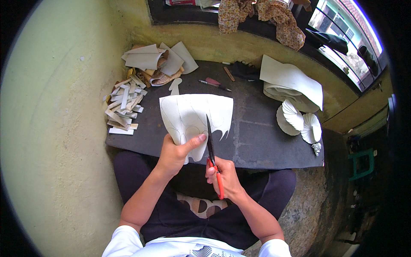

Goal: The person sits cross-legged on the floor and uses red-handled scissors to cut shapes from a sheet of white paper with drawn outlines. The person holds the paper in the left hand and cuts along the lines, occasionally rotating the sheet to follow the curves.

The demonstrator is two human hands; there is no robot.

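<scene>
My left hand grips the lower edge of a white sheet, its thumb lying on top. Curved outlines are drawn on the sheet, and its lower right edge is cut into pointed curves. In my right hand are scissors with red handles and dark blades, pointing away from me. The blades lie at the sheet's right part, just right of my left thumb. Whether the blades are apart is hard to see. Beyond the sheet's upper left edge lies a small white rounded cutout.
On the dark table, a heap of pale strips sits at the left, with loose sheets behind it. A pen lies mid-table. Folded white sheets and fanned, shell-like white stacks stand at the right. Walls border the left and back.
</scene>
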